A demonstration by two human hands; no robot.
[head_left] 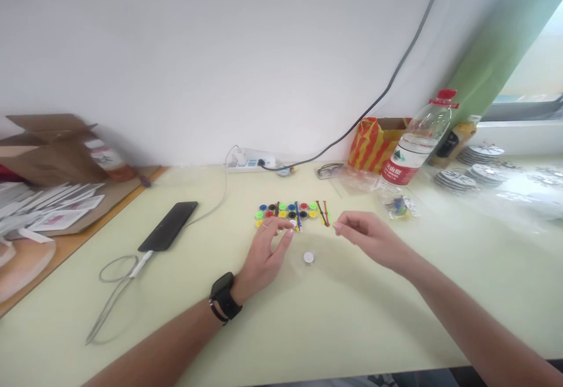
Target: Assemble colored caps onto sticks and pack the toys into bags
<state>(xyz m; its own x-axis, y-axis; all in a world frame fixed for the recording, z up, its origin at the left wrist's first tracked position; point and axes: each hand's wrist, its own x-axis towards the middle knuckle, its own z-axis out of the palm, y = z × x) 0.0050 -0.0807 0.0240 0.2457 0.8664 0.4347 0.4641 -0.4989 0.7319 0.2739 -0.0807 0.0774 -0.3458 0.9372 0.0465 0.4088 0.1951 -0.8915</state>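
My left hand (266,252), with a black watch on its wrist, hovers over the pale green table with the fingers loosely spread beside a cluster of small coloured discs (285,211) and thin coloured sticks (323,212). My right hand (367,236) is on the right of the cluster with thumb and forefinger pinched together; whether anything is in the pinch is too small to see. A small white round disc (308,257) lies on the table between the two hands, touched by neither.
A black phone (169,226) on a cable lies to the left. A power strip (250,164) sits at the wall. A water bottle (416,146), an orange striped bag (369,143), a small clear bag (398,206) and stacked discs (470,170) stand at the right. Cardboard and papers (53,199) fill the far left.
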